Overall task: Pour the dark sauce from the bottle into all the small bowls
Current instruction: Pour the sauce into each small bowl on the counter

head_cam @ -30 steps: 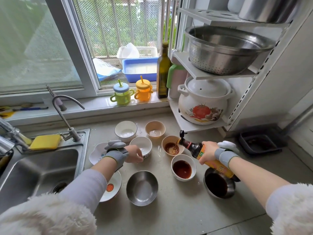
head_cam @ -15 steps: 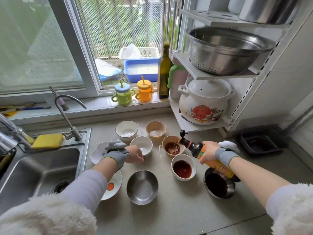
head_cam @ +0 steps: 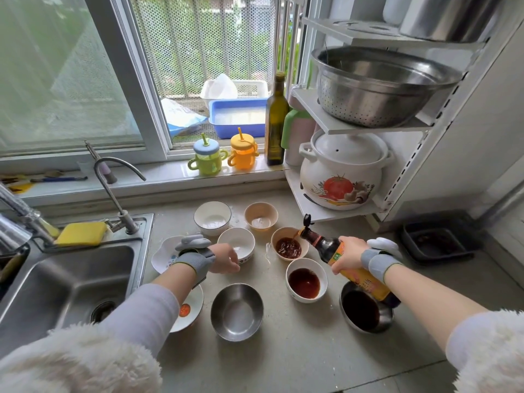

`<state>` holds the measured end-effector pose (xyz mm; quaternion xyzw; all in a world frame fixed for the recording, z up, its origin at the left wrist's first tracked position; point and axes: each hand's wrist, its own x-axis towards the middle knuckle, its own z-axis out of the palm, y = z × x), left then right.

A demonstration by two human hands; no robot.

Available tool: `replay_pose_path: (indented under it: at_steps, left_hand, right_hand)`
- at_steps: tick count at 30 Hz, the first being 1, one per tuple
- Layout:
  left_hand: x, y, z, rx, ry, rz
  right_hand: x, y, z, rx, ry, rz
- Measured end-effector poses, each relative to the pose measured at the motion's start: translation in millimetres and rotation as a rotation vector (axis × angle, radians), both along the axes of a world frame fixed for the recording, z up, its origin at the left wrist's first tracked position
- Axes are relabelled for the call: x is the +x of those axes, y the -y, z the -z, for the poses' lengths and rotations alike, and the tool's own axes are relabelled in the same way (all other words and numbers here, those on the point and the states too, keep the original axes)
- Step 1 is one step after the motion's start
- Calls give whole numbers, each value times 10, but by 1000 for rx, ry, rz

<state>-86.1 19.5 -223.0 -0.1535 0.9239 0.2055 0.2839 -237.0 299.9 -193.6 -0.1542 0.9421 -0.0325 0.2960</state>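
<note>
My right hand point(head_cam: 347, 255) grips the dark sauce bottle point(head_cam: 326, 245), tilted with its open spout over a tan bowl point(head_cam: 289, 246), and a thin dark stream runs into it. Dark sauce also fills a white bowl point(head_cam: 306, 279) and a steel bowl point(head_cam: 365, 309) nearer me. My left hand point(head_cam: 224, 258) rests at the rim of a white bowl point(head_cam: 236, 243) that holds no sauce. Behind stand another white bowl point(head_cam: 212, 218) and a tan bowl point(head_cam: 261, 219), both without sauce. A steel bowl point(head_cam: 236, 312) in front holds no sauce.
The sink point(head_cam: 65, 287) and tap point(head_cam: 113, 191) lie to the left, with a yellow sponge point(head_cam: 80, 234). Two plates point(head_cam: 166, 255) sit under my left forearm. A white rack point(head_cam: 334, 211) with a lidded pot point(head_cam: 341, 180) stands behind the bowls. A black tray point(head_cam: 439, 239) lies right.
The sauce level in the tan bowl under the spout has risen a little. Both hands and the bottle have hardly moved.
</note>
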Motion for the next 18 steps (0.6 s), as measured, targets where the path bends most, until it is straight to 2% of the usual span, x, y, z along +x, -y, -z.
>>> replay_pose_path:
  at_steps: [12, 18]
  left_hand:
    - [-77, -70, -205, -13, -10, -11]
    - [-60, 32, -300, 6, -12, -129]
  right_hand:
    - [-44, -44, -89, -447, 38, 130]
    - [-126, 204, -349, -669, 2, 82]
